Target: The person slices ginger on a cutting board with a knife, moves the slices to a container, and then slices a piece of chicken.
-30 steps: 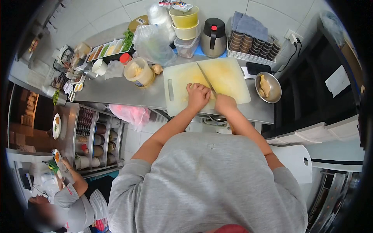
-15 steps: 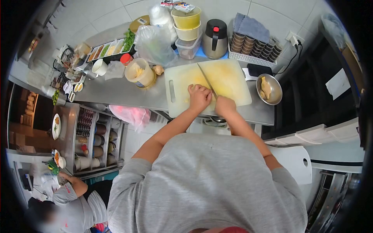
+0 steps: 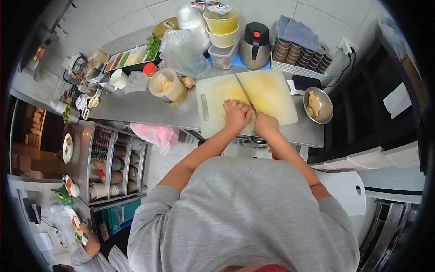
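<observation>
My right hand (image 3: 267,125) is wrapped round the handle of a long kitchen knife (image 3: 244,92), whose blade points away from me and to the left across the cutting board (image 3: 212,94). The board is whitish with yellow stains. Left of the blade, my left hand (image 3: 237,116) presses down with bent fingers against the board. Whatever lies under those fingers is hidden; small yellow bits show beside them. A metal bowl (image 3: 327,115) to the right holds pale, knobbly pieces that look like ginger (image 3: 313,103). Left of the board stands a plastic tub (image 3: 170,94) with pale yellow pieces inside.
Behind the board stand a steel jug (image 3: 255,46), stacked tubs (image 3: 222,38) and a rack of dark cups (image 3: 297,53). A black phone-like object (image 3: 306,83) lies near the bowl. A plastic bag (image 3: 183,53) and a topping tray (image 3: 131,59) sit leftward. A co-worker (image 3: 93,242) is at lower left.
My hands and the knife stay at nearly the same spot on the board. The view has shifted slightly. The co-worker at lower left has moved lower in view, with a hand near plates.
</observation>
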Motion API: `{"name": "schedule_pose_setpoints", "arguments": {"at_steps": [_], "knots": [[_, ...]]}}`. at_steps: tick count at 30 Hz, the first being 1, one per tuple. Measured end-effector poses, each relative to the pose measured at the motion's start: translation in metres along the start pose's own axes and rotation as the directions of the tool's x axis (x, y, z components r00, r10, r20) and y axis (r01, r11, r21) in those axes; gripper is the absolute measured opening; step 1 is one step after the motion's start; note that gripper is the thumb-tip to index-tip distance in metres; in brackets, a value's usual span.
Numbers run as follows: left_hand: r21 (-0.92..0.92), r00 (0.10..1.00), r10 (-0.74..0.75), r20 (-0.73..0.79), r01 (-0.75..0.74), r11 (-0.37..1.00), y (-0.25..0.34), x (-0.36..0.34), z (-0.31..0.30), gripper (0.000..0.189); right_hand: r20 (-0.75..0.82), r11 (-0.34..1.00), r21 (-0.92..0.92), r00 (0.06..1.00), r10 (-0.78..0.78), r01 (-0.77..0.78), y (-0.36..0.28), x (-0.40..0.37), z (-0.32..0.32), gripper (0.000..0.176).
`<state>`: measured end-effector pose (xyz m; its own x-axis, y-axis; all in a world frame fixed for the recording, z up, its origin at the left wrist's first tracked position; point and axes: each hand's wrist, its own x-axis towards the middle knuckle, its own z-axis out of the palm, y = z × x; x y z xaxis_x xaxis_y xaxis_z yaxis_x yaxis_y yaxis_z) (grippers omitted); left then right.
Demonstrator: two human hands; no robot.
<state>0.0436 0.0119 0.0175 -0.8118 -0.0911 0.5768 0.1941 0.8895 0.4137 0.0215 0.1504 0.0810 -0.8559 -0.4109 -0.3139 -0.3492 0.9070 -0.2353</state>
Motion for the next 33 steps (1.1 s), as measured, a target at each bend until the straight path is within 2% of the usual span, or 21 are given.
{"name": "schedule_pose_setpoints", "arguments": {"at_steps": [5, 8, 17, 20, 23, 26, 29, 33], "knots": [[-0.010, 1.000, -0.006, 0.015, 0.006, 1.000, -0.005, -0.001, 0.001, 0.006, 0.079, 1.000, -0.023, 0.997, 0.007, -0.005, -0.008, -0.013, -0.016, 0.023], [0.007, 1.000, -0.002, -0.005, 0.002, 1.000, 0.000, 0.000, 0.001, 0.005, 0.007, 1.000, 0.009, 1.000, 0.026, -0.026, -0.004, -0.001, 0.005, 0.024], [0.076, 0.997, 0.081, 0.009, -0.082, 0.994, 0.005, -0.008, -0.007, 0.004, 0.035, 1.000, -0.015, 0.999, -0.014, 0.014, -0.002, -0.003, -0.005, 0.024], [0.081, 0.997, 0.080, 0.006, -0.080, 0.993, 0.002, -0.005, -0.006, 0.005, 0.128, 0.999, -0.038, 0.992, -0.013, 0.018, -0.007, -0.017, -0.026, 0.024], [0.075, 0.997, 0.077, -0.003, -0.077, 0.994, 0.003, -0.008, -0.006, 0.005, -0.061, 0.995, 0.098, 0.998, 0.019, -0.013, 0.001, -0.003, 0.009, 0.025], [0.059, 0.997, 0.073, -0.003, -0.073, 0.996, 0.004, -0.008, -0.007, 0.005, 0.075, 0.999, 0.026, 0.996, -0.041, 0.039, -0.002, -0.007, -0.021, 0.024], [0.053, 0.998, 0.066, 0.016, -0.066, 0.996, -0.001, -0.009, -0.005, 0.006, -0.022, 0.998, 0.065, 1.000, -0.011, 0.012, -0.002, -0.006, 0.002, 0.024], [0.057, 0.999, 0.051, 0.020, -0.052, 0.997, 0.005, -0.011, -0.006, 0.006, 0.024, 0.999, 0.031, 0.999, -0.034, 0.033, -0.005, -0.009, -0.002, 0.023]]}}
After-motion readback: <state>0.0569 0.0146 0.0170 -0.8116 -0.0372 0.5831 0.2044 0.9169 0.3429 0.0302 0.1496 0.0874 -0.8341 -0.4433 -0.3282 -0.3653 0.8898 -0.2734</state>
